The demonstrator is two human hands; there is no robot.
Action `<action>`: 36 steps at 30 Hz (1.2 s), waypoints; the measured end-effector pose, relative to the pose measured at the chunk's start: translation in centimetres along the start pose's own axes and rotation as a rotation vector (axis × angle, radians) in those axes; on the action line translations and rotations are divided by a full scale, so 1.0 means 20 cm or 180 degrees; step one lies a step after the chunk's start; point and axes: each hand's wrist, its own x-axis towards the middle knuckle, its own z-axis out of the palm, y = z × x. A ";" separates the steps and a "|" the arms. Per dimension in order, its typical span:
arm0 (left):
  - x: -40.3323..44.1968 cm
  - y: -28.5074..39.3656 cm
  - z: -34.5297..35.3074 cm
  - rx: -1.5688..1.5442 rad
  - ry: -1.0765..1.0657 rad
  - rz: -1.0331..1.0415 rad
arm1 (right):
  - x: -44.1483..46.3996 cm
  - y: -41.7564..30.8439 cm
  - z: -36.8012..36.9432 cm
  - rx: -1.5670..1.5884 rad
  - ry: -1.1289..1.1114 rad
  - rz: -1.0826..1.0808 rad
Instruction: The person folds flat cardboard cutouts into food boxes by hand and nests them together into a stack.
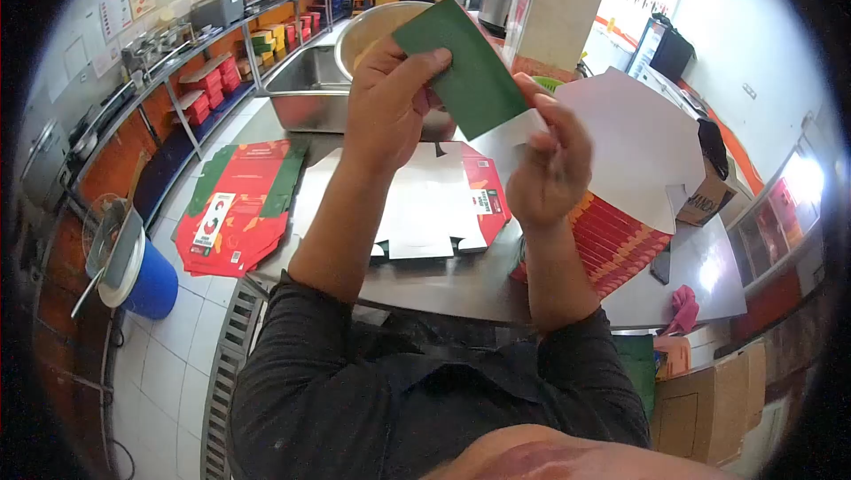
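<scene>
In the head view, your left hand (387,101) grips a green carton piece (470,72) by its left edge, thumb pressed on the green face and the other fingers behind it. The piece is raised above the steel table (430,289), tilted, its lower end slanting toward your right. Your right hand (557,170) is at that lower right end, fingers curled next to a white flap (517,134); the hand is blurred, so you cannot tell whether the fingertips pinch the flap. Beneath your hands, a flat carton (425,205) lies mostly white side up on the table, with red printed panels showing at its right. To your left is a loose pile of red and green printed cartons (235,205), and to your right a stack of red-edged cartons (612,245) with a broad white face on top. Near the table's right end are a dark phone-like object (660,267) and a pink cloth (682,310). Beyond your left forearm stands a steel sink (306,115); a blue bin (152,280) is on the floor at left.
</scene>
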 end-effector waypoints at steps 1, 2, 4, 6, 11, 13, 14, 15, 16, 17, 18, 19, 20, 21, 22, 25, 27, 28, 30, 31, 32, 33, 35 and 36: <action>0.01 0.01 0.01 -0.0246 -0.0072 -0.0337 | 0.00 0.00 -0.01 0.0248 0.0144 0.0114; 0.01 0.02 0.03 -0.0295 -0.0202 -0.0330 | 0.01 0.01 -0.01 0.0500 0.0298 0.0218; 0.02 0.00 -0.03 0.0428 -0.0445 -0.0353 | 0.02 -0.04 -0.01 0.0688 0.0540 0.0606; 0.04 0.01 -0.11 0.1060 -0.0598 -0.0691 | 0.01 -0.03 -0.03 0.0479 0.0784 0.0821; 0.04 0.04 -0.09 0.1143 -0.0722 -0.0488 | 0.01 0.03 -0.07 0.0063 0.0179 0.0145; 0.04 0.07 -0.08 0.0877 -0.0705 -0.0519 | 0.04 0.05 -0.11 -0.0235 -0.0412 -0.0476; 0.04 0.10 -0.09 0.0618 -0.0746 -0.0597 | 0.05 0.04 -0.10 -0.0128 -0.0471 -0.0464; 0.04 0.12 -0.10 0.0364 -0.0788 -0.0667 | 0.06 0.04 -0.08 -0.0021 -0.0530 -0.0450; 0.04 0.13 -0.11 0.0395 -0.0731 -0.0588 | 0.07 0.02 -0.10 -0.0153 -0.0706 -0.0410; 0.03 0.14 -0.11 0.0428 -0.0676 -0.0508 | 0.08 0.00 -0.10 -0.0286 -0.0878 -0.0373; 0.03 0.14 -0.11 0.0461 -0.0623 -0.0428 | 0.09 -0.03 -0.09 -0.0159 -0.0827 -0.0148; 0.02 0.15 -0.10 0.0475 -0.0617 -0.0424 | 0.10 -0.04 -0.09 -0.0248 -0.0896 -0.0224; 0.01 0.16 -0.10 0.0487 -0.0611 -0.0419 | 0.10 -0.04 -0.11 -0.0339 -0.0967 -0.0302; 0.01 0.16 -0.10 0.0495 -0.0601 -0.0415 | 0.11 -0.04 -0.12 -0.0430 -0.1042 -0.0378; 0.01 0.17 -0.10 0.0512 -0.0626 -0.0429 | 0.12 -0.04 -0.13 -0.0373 -0.1071 -0.0374; 0.02 0.19 -0.13 0.0647 -0.0722 -0.0459 | 0.13 -0.06 -0.15 -0.0176 -0.1136 -0.0308; 0.02 0.20 -0.13 0.0843 -0.0823 -0.0440 | 0.12 -0.06 -0.15 -0.0017 -0.1152 -0.0222; 0.02 0.21 -0.12 0.1058 -0.0822 -0.0395 | 0.12 -0.07 -0.15 -0.0094 -0.1156 -0.0232; -0.01 0.21 -0.10 0.1491 -0.0826 -0.0307 | 0.13 -0.08 -0.14 -0.0252 -0.1155 -0.0248; -0.01 0.21 -0.11 0.1517 -0.0856 -0.0343 | 0.13 -0.08 -0.14 -0.0334 -0.1138 -0.0291; -0.01 0.20 -0.12 0.1541 -0.0884 -0.0378 | 0.12 -0.08 -0.14 -0.0413 -0.1124 -0.0333; 0.00 0.20 -0.14 0.1566 -0.0909 -0.0411 | 0.12 -0.08 -0.14 -0.0491 -0.1113 -0.0377; 0.01 0.23 -0.14 0.0450 -0.1099 -0.0940 | 0.11 -0.07 -0.14 -0.0576 -0.1056 -0.0507; 0.01 0.24 -0.15 -0.0115 -0.1182 -0.1193 | 0.11 -0.07 -0.14 -0.0617 -0.1029 -0.0573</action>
